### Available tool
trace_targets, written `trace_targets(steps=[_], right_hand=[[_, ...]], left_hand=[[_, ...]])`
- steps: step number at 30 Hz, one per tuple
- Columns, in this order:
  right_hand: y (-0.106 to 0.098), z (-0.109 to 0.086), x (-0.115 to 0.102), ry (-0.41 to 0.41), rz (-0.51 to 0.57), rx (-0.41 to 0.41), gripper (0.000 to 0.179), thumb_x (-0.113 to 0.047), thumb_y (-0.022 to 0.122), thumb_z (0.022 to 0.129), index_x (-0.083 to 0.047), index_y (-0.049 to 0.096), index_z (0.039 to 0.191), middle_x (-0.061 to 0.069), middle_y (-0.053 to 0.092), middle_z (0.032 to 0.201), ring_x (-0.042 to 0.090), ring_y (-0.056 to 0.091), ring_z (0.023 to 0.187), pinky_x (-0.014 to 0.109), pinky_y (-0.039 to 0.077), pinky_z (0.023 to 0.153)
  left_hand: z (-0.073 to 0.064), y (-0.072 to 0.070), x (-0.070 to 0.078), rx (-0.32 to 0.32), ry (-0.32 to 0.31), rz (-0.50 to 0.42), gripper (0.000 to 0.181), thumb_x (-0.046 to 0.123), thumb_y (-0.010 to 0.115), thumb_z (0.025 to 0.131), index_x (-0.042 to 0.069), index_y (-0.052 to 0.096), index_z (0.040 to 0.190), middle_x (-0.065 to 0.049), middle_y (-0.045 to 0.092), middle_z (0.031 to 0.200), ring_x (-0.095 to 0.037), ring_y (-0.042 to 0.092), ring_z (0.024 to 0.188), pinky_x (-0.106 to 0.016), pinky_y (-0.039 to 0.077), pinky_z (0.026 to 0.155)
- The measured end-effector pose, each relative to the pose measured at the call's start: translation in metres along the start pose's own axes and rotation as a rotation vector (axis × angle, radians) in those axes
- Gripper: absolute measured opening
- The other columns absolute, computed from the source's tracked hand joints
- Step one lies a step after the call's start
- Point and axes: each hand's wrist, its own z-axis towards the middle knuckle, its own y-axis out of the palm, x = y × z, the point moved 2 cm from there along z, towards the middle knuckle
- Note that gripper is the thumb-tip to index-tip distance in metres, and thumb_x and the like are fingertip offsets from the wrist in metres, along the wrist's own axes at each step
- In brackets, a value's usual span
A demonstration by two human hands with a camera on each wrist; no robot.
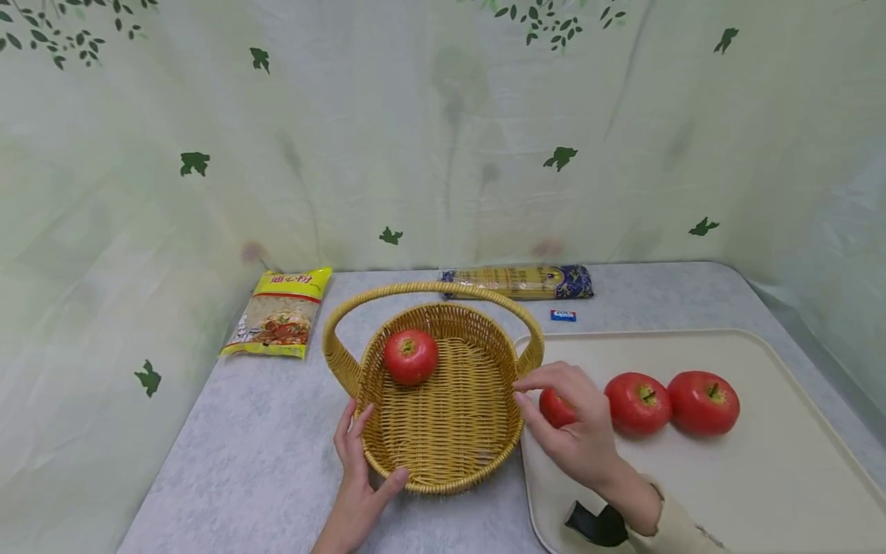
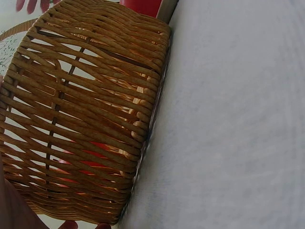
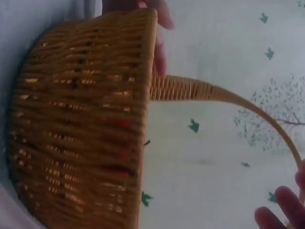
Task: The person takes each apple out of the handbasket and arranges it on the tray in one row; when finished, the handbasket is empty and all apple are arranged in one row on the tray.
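Observation:
A round woven wicker basket (image 1: 443, 486) with a tall arched handle stands on the table, one red apple (image 1: 411, 357) inside at its back left. My left hand (image 1: 360, 469) grips the near-left side of the basket, thumb and fingertips at the rim. Beside the basket's right rim, near the foot of the handle, is my right hand (image 1: 574, 423), its fingers loosely bent with nothing between them. In the right wrist view its fingertips (image 3: 279, 205) show apart from the rim. Partly hidden behind this hand is another apple (image 1: 555, 408) on the tray.
A cream tray (image 1: 692, 485) lies to the right, holding two more apples (image 1: 637, 404) in a row. Behind the basket are a noodle packet (image 1: 519, 282) and a small blue-and-red wrapper (image 1: 563, 315). A yellow food bag (image 1: 280, 314) lies at the back left.

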Motion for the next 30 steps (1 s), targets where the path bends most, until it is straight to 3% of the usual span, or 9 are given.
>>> trace_targets(steps=[4,10,18,25,30], right_hand=[[0.026,0.002,0.007,-0.021,0.016,-0.118,0.010,-0.012,0.068,0.085,-0.009,0.069,0.095,0.000,0.067,0.093,0.017,0.059,0.088,0.031,0.042,0.079],[0.055,0.019,0.012,0.056,-0.061,-0.376,0.015,-0.027,0.068,0.088,-0.021,0.071,0.102,-0.008,0.063,0.110,0.011,0.054,0.106,0.039,0.039,0.092],[0.085,0.044,0.029,0.202,-0.197,-0.706,0.040,-0.042,0.064,0.089,-0.023,0.064,0.124,0.007,0.048,0.137,0.022,0.039,0.127,0.050,0.027,0.102],[0.111,0.059,0.051,0.363,-0.280,-0.854,0.052,-0.045,0.063,0.089,-0.028,0.052,0.137,0.016,0.038,0.144,0.034,0.041,0.126,0.056,0.030,0.099],[0.126,0.059,0.066,0.470,-0.333,-0.912,0.058,-0.047,0.060,0.090,-0.033,0.044,0.143,0.018,0.027,0.150,0.037,0.032,0.132,0.061,0.024,0.101]], left_hand=[[-0.001,0.000,-0.001,0.007,0.013,0.000,0.084,0.012,0.067,0.086,0.017,0.013,0.150,0.000,-0.015,0.150,-0.036,-0.007,0.136,-0.070,0.012,0.097],[-0.001,0.000,-0.001,0.013,0.023,0.007,0.083,0.012,0.067,0.087,0.017,0.013,0.150,0.001,-0.014,0.151,-0.036,-0.005,0.136,-0.070,0.013,0.096],[-0.002,0.000,-0.001,0.002,0.041,0.001,0.084,0.011,0.067,0.086,0.020,0.013,0.151,0.002,-0.014,0.151,-0.036,-0.007,0.136,-0.074,0.012,0.092],[-0.001,-0.001,-0.002,0.001,0.032,0.000,0.084,0.012,0.067,0.086,0.020,0.013,0.150,0.003,-0.014,0.151,-0.035,-0.007,0.136,-0.073,0.012,0.094],[-0.001,0.000,-0.001,-0.001,0.012,-0.007,0.083,0.013,0.066,0.087,0.021,0.013,0.150,0.002,-0.014,0.151,-0.035,-0.007,0.136,-0.073,0.012,0.094]])
